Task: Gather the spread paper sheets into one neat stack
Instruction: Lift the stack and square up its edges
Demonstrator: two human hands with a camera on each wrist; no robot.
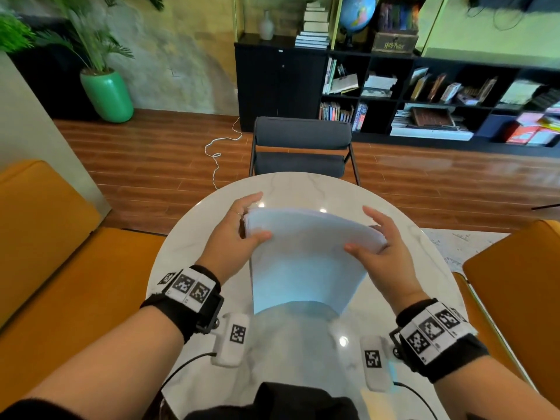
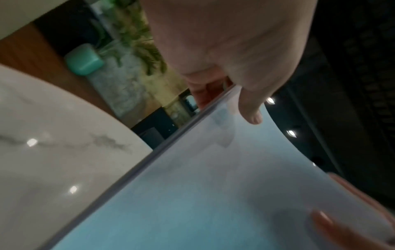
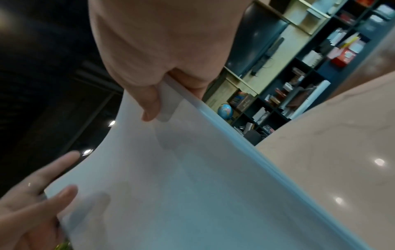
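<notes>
Paper sheets (image 1: pixel 306 256) gathered in one stack, standing on the lower edge on the white marble table (image 1: pixel 394 207), upper part bent toward the far side. Left hand (image 1: pixel 233 234) pinching the left edge, thumb in front, fingers behind. Right hand (image 1: pixel 381 244) pinching the right edge in same way, thumb curled over the front sheet.

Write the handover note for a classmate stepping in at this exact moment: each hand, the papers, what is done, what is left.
Left hand: grips the left edge of the paper stack, thumb on top.
Right hand: grips the right edge the same way.
Papers: gathered in one bundle, stood on its near edge on the table, top bowed away from you.
Done: sheets collected.
Left: probably square the edges, lay the stack flat.
</notes>
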